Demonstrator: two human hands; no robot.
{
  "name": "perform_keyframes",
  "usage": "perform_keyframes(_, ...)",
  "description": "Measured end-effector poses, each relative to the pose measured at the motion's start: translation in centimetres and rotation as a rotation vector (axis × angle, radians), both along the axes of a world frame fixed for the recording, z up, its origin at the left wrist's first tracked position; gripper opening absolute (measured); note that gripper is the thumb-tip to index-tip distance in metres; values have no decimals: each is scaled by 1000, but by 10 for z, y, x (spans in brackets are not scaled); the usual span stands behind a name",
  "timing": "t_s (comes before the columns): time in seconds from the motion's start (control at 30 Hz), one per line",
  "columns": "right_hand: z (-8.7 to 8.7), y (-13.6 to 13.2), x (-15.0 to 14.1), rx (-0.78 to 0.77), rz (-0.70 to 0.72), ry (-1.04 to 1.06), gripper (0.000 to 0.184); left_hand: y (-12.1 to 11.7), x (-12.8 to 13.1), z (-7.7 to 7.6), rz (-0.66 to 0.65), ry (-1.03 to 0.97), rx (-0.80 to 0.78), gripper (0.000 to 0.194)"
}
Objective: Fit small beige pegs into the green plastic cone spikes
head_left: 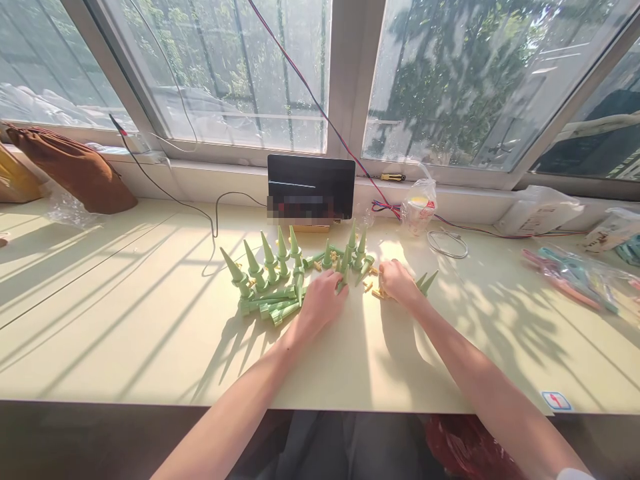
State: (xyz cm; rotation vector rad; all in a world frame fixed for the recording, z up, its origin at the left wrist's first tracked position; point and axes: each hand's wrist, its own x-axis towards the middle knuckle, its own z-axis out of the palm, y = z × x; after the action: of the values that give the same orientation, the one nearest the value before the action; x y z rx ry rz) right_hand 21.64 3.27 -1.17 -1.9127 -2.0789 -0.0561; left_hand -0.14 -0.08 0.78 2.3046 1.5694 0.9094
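My left hand [324, 293] is closed around a green plastic spike [345, 261], which points upward out of my fingers. Several more green cone-tipped spikes [254, 263] stand upright in a row to the left, and others lie on their sides [280, 311] in front of that row. My right hand [399, 281] is closed with its fingertips down among small yellow pieces [369, 287]; what lies between those fingers is hidden. Two green tips [427, 283] show just beyond my right wrist.
A dark tablet [311, 188] stands at the back of the cream table [150, 347]. To its right are a wrapped cup [419, 212], a coiled cable [447, 244] and plastic bags [540, 210]. A brown pouch [75, 167] lies at the far left, and a yellow-handled cutter [393, 177] on the sill.
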Motion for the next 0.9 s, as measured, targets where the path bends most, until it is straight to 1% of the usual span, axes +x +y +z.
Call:
perform_keyframes(0.27, 7, -16, -3, -57, 13, 88, 23, 0, 1, 0, -3, -10, 4, 22)
perform_keyframes(0.43, 15, -21, -2, -131, 128, 167, 27, 0, 1, -1, -3, -9, 9, 22)
perform_keyframes(0.6, 25, -30, 0, -229, 209, 234, 29, 0, 1, 0, 0, -4, 8, 21)
perform_keyframes(0.67, 30, -31, -1, -212, 208, 223, 27, 0, 1, 0, 1, -1, 11, 21)
perform_keyframes(0.77, 33, -29, -6, -113, 191, 188, 22, 0, 2, 0, 1, 0, 10, 21)
perform_keyframes(0.87, 29, -27, -13, -59, 289, 208, 16, 0, 2, 0, 0, -2, 15, 22)
perform_keyframes(0.9, 26, -27, -15, -56, 297, 209, 15, 0, 2, 0, 0, -2, 19, 22)
